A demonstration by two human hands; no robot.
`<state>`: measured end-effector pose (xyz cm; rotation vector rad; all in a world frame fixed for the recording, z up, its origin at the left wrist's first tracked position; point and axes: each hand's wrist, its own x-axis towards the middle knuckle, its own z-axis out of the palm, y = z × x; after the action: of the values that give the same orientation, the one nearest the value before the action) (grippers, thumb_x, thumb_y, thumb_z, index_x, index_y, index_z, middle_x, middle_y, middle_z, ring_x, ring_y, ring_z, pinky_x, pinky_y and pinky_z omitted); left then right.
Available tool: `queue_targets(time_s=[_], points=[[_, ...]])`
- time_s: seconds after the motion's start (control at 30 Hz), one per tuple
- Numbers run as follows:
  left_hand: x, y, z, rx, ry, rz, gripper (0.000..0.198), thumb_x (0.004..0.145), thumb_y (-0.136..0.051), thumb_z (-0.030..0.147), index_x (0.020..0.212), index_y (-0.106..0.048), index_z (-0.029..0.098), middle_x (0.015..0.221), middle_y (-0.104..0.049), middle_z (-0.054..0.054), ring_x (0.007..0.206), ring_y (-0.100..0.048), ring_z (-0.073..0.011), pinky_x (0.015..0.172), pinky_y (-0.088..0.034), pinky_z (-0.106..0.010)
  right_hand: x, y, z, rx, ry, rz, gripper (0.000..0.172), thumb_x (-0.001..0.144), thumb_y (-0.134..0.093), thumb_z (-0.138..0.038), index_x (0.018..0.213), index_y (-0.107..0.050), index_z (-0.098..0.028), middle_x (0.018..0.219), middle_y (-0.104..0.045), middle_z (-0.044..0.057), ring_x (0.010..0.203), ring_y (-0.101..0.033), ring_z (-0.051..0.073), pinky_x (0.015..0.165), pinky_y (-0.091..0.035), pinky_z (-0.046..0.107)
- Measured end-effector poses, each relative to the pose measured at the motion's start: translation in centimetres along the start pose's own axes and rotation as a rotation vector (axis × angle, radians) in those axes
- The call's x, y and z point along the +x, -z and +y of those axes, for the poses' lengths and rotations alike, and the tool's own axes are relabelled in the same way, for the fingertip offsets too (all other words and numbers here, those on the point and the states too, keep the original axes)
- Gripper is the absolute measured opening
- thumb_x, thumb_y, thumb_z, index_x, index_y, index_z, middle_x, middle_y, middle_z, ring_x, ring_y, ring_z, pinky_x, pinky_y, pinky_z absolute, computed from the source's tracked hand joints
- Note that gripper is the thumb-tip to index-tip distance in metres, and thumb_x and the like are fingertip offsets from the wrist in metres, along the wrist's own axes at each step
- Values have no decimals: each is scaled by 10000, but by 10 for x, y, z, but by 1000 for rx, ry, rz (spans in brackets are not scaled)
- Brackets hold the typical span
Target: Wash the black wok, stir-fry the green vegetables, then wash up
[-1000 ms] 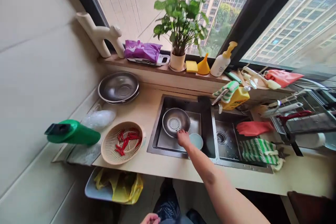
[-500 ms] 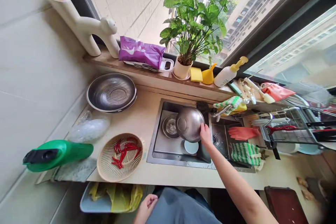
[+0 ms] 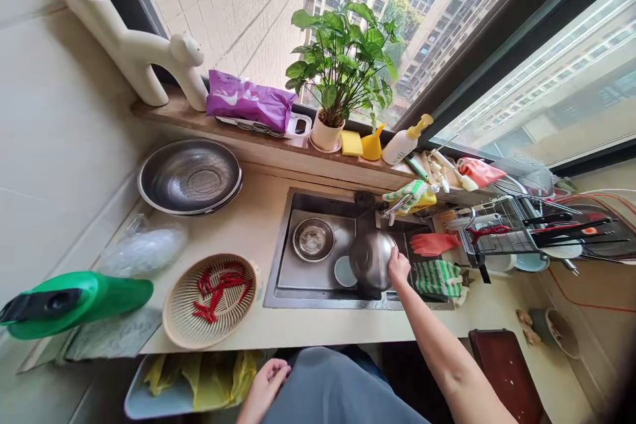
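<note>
My right hand (image 3: 398, 267) grips the rim of a round metal bowl (image 3: 368, 258), which is tilted over the right part of the sink (image 3: 278, 285). My left hand (image 3: 271, 381) hangs low by my grey clothing, its fingers curled together and nothing visible in them. In the left basin of the sink lie a smaller metal bowl (image 3: 313, 240) and a pale round dish (image 3: 344, 271). The faucet (image 3: 396, 207), with a green-and-white cloth over it, rises behind the held bowl.
On the counter to the left are a beige basket (image 3: 171, 308) with red chilies (image 3: 214, 298), a wok (image 3: 191, 175), a plastic bag (image 3: 144, 248) and a green bottle (image 3: 84, 305). A pink glove (image 3: 434, 244), striped cloth (image 3: 437, 277) and dish rack (image 3: 511, 228) stand right.
My right hand has carried the metal bowl rightward across the sink, uncovering more of the smaller bowl. My view has shifted to the right. The left hand stays low and curled.
</note>
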<state>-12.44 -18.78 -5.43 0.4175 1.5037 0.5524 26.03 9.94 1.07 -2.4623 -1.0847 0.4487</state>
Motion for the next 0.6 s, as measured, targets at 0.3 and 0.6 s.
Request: queue_targets(time_s=[0.3,0.6], points=[[-18,-19,66,-193,-67,-71,712,512,-877,802,842,-722,190,935,-741,-104,828,-660,-220,749,-561,-342,-24,2,-22,-3,266,-70,689,994,-258,-731,620,-577,-248,695,-706,138,667,-608,256,660,-399,339],[15,-79,198,-675,22,-236,356,854,-786,454,1081,-641,221,1024,-749,-97,880,-736,-275,821,-628,-500,-120,6,-26,-45,1379,-600,480,1111,-421,-486,764,-626,-223,745,-659,35,668,-540,165,648,-388,283]])
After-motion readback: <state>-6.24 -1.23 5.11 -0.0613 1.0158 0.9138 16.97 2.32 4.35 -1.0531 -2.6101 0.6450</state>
